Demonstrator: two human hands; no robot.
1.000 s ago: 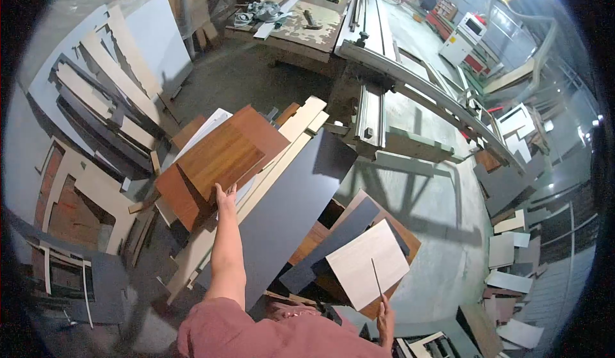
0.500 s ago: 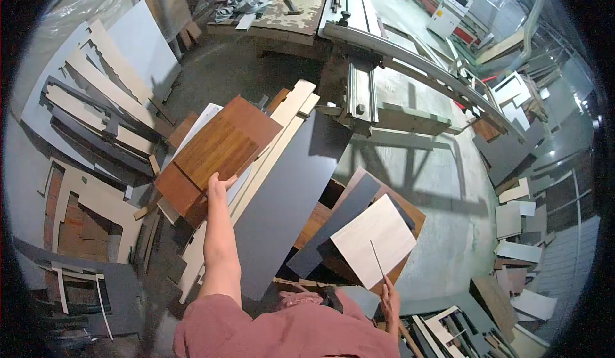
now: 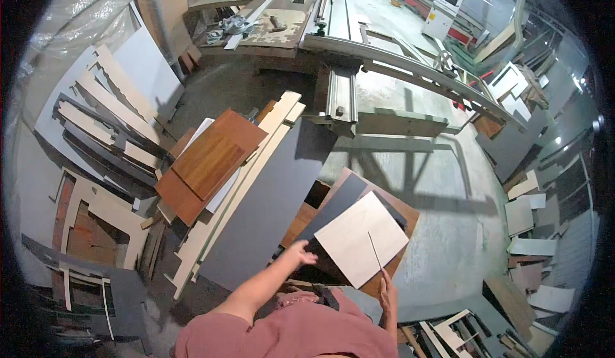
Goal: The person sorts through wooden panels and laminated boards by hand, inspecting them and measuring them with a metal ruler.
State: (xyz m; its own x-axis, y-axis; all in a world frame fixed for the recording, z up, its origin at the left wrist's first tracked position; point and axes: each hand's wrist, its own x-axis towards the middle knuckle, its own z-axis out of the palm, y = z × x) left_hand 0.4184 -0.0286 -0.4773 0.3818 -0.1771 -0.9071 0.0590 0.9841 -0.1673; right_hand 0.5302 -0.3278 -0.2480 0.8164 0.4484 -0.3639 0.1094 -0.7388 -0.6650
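Observation:
My right hand (image 3: pixel 388 292) is closed around the lower end of a thin dark stick (image 3: pixel 375 250), at the near right edge of a pale square panel (image 3: pixel 349 239). The stick reaches over the panel's face. My left hand (image 3: pixel 303 253) is open, fingers spread, in the air just left of the panel. It appears to hold nothing. Beneath the pale panel lie a dark grey strip (image 3: pixel 333 208) and a brown board (image 3: pixel 410 225). Left of them, a large grey panel (image 3: pixel 256 207) leans at a slant.
Brown wood panels (image 3: pixel 214 156) lie stacked at left beside long cream strips (image 3: pixel 240 185). A sliding-table saw rail (image 3: pixel 410 66) crosses ahead. A hammer (image 3: pixel 276 23) rests on the worn worktable (image 3: pixel 295 28). Offcuts (image 3: pixel 520 216) line the right; cut boards (image 3: pixel 118 108) lean at left.
My left hand has left the brown panel stack and swung right, towards the pale panel. My right hand keeps hold of the stick, whose tip has shifted slightly over the panel.

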